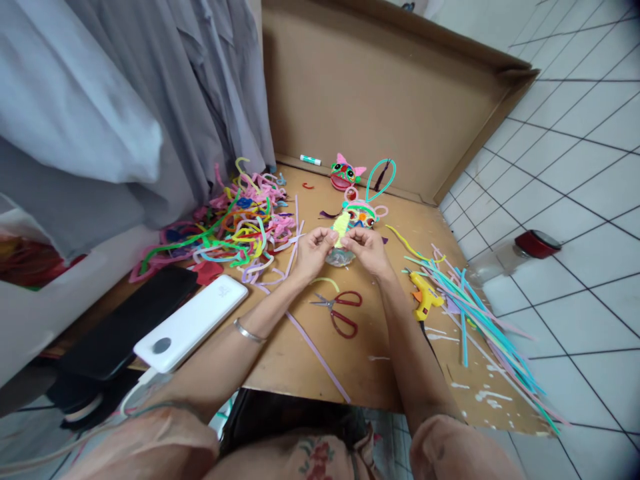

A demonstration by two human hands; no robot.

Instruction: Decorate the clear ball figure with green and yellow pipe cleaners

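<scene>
A flat, pale yellow fuzzy piece [342, 228], apparently bent pipe cleaner, stands upright between my two hands. My left hand [318, 249] pinches its lower left side with thumb and forefinger. From the other side, my right hand [366, 249] grips its lower right edge. Just behind and below my fingers is a clear plastic-looking object [341, 259], partly hidden. Beyond the yellow piece lies a colourful animal-head ornament [367, 212] with a turquoise loop. Closer to me, red-handled scissors [345, 313] rest with blades slightly apart, beside a short yellow-green strip [326, 281].
A tangled heap of pipe cleaners [250, 227] covers the left side. Straight pipe cleaners [480, 327] and a yellow glue gun [425, 295] lie right. A white power bank [193, 323] is near my left forearm. Farther back are another animal head [345, 175], a glue stick [311, 160] and a cardboard wall [370, 93].
</scene>
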